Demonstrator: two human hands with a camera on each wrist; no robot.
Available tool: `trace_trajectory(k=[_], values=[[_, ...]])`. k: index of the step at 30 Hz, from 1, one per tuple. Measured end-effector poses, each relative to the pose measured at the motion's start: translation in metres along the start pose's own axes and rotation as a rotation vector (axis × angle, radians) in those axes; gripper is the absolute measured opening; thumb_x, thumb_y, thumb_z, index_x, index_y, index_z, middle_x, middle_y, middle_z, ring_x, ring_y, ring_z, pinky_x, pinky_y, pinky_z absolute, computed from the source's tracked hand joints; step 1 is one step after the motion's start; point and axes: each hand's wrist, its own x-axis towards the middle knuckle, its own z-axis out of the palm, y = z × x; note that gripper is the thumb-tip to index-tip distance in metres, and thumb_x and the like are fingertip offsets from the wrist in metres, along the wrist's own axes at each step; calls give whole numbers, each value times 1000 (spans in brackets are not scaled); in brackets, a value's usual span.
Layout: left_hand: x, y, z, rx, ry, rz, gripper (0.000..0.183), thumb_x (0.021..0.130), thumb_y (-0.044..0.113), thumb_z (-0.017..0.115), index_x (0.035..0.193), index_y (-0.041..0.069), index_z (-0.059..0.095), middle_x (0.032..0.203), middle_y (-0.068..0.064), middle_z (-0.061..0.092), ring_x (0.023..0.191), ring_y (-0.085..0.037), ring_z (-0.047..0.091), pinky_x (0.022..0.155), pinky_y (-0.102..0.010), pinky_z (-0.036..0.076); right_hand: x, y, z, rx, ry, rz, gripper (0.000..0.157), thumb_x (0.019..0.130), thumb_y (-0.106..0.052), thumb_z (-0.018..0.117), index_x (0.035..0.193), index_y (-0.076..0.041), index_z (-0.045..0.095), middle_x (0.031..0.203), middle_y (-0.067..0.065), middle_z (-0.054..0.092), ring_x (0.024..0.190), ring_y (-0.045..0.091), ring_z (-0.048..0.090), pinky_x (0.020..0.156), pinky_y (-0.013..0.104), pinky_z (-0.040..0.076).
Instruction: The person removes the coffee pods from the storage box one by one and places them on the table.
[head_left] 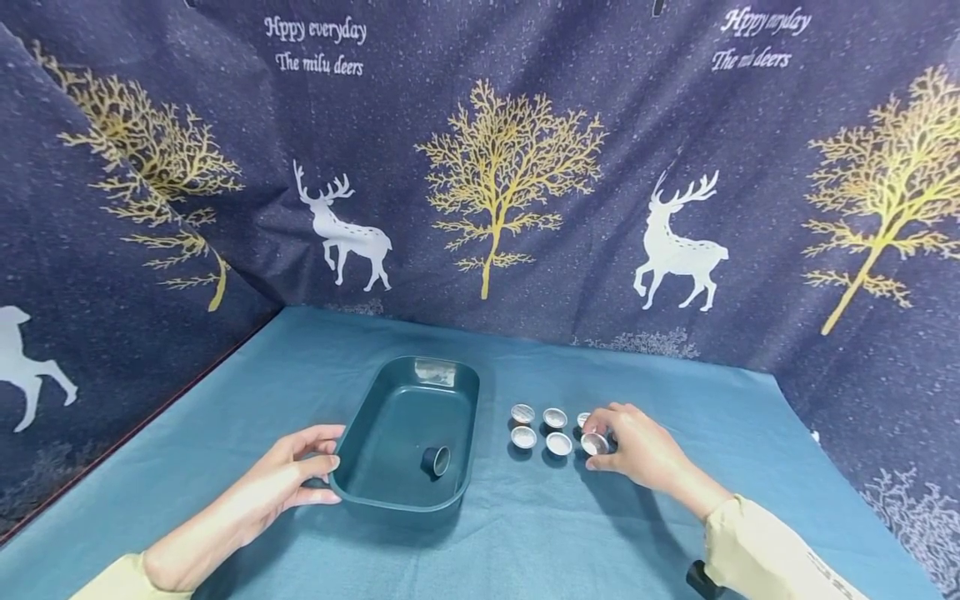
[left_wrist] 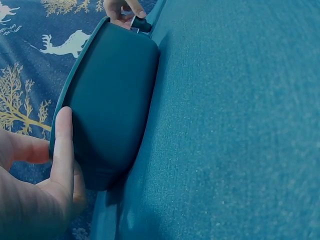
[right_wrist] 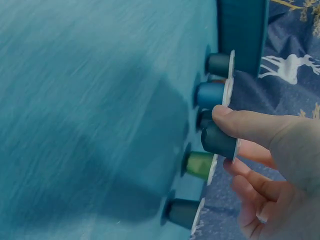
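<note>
My left hand (head_left: 288, 475) grips the left side of a dark green rectangular tub (head_left: 397, 506), fingers at its rim and outer wall in the left wrist view. Inside the tub, one dark coffee capsule (head_left: 437, 461) lies tipped on its side. My right hand (head_left: 637, 446) pinches a dark green coffee capsule (right_wrist: 218, 139) between thumb and finger, raised above the cloth. Several more capsules stand foil side up in rows around it, among them a blue capsule (right_wrist: 210, 94) and a light green capsule (right_wrist: 199, 165). The right fingers partly hide the capsules behind.
A blue-green cloth (head_left: 480, 562) covers the table. Behind it hangs a dark blue curtain (head_left: 420, 108) printed with white deer and golden trees. A small black object (head_left: 703, 579) shows beside the right sleeve.
</note>
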Motion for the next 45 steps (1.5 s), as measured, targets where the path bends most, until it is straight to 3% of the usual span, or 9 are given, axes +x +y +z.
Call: trace_trajectory(k=[7,35,45], values=[[0,-2,0,1,3,-5,65,98,18,57,153,0,25,141,-22,30,97,-20,53,87,-38,61,1,5,8,-30,-5,41,37,65,-30,90,94,-25,68,91,-7,63,91,16,58,69,35,52],[0,0,2,5,11,5,65,98,16,56,152,-1,26,136,-20,32,96,-18,51,86,-37,61,0,3,18,-103,51,-5,36,61,-24,92,85,-25,65,82,-11,58,83,12,55,67,32,49],[0,0,1,3,10,1,65,98,17,57,153,0,26,135,-19,32,97,-18,50,86,-37,61,-3,5,17,-96,48,24,43,62,-29,92,96,-21,68,86,-9,60,85,12,55,67,34,51]])
